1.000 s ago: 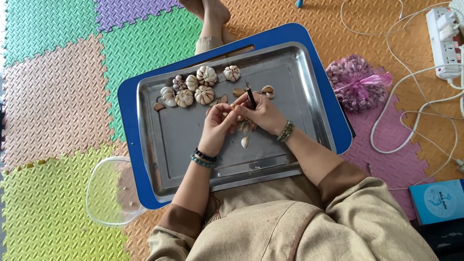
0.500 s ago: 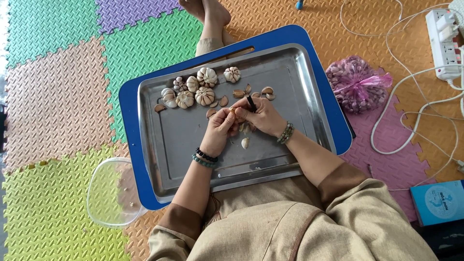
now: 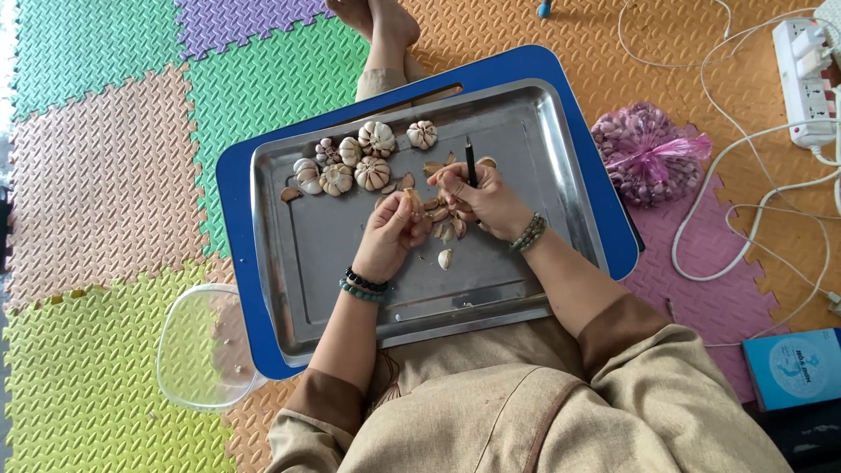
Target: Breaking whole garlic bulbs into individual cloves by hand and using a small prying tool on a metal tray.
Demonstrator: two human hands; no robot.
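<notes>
Head view, a garlic clove [image 3: 410, 200] pinched in the left hand [image 3: 394, 232] over a steel tray [image 3: 333, 263], a small dark-handled knife [image 3: 470, 162] gripped in the right hand [image 3: 482, 200] just beside it, whole garlic bulbs [image 3: 363, 158] clustered at the tray's far edge, a peeled clove [image 3: 445, 258] lying near the wrists, a clear plastic container [image 3: 197, 350] set on the foam mat at the left.
</notes>
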